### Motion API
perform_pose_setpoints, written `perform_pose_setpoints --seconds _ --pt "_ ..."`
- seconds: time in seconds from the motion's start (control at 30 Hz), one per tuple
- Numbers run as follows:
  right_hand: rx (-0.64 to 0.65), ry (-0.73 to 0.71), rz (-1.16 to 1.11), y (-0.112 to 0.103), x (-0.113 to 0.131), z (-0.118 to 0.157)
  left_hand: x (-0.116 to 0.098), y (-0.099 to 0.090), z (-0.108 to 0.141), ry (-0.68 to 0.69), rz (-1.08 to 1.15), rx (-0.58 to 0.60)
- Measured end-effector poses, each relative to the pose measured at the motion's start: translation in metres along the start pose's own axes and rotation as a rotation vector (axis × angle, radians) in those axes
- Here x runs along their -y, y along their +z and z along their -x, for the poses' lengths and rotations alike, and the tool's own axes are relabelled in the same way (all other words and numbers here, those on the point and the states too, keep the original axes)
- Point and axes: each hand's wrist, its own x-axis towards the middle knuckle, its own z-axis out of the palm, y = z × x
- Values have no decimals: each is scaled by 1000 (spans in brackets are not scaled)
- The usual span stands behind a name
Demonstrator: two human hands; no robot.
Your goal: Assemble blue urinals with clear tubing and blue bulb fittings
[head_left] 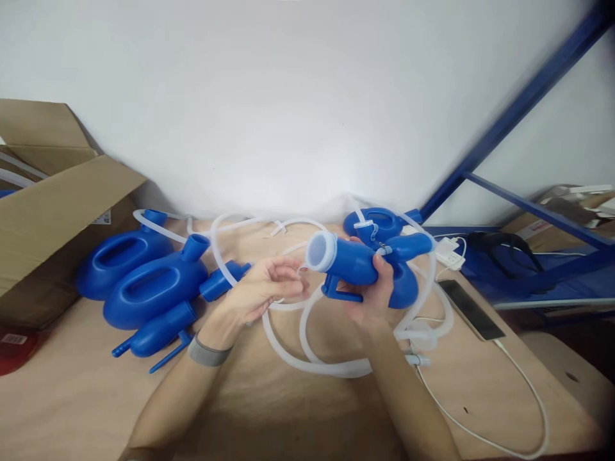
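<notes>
My right hand (373,291) is closed around a blue plastic urinal funnel (353,261), held above the table with its wide end to the left. A translucent cap (321,251) covers that wide end. A small hook-shaped handle hangs under the funnel. My left hand (273,285) is closed in a pinch at the thin strap of the cap, just left of it. Behind my right hand lie more blue urinal parts (408,246), partly hidden. A translucent hose (317,367) loops over the table beneath both hands.
Two blue urinal bottles (154,291) and a loose funnel (166,330) lie on the left, beside an open cardboard box (72,211). Another bottle (379,221) stands near the wall. At right are a phone (471,310), a white cable, a power strip (449,254) and a blue metal frame (519,121).
</notes>
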Motion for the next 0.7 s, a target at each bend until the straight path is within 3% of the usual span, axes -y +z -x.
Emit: perform_pose_setpoints --seconds 0.1,0.2,0.3,0.4,0.5,0.63,0.7 --pt "23 102 -65 1 -13 3 10 10 -4 49 -53 5" --pt "-39 212 -76 6 -20 7 16 17 -7 135 -129 -81" --pt "-82 241 -64 10 -21 11 17 20 -8 202 -170 -162" --pt "-91 261 -56 10 -20 11 16 24 -9 221 -201 -140" --pt "-157 207 -47 9 -20 8 20 28 -10 257 -216 -210" --pt "-229 187 -54 10 -20 6 38 30 -10 564 -257 -483" --pt "-232 204 -78 12 -20 7 47 28 -8 742 -441 -517"
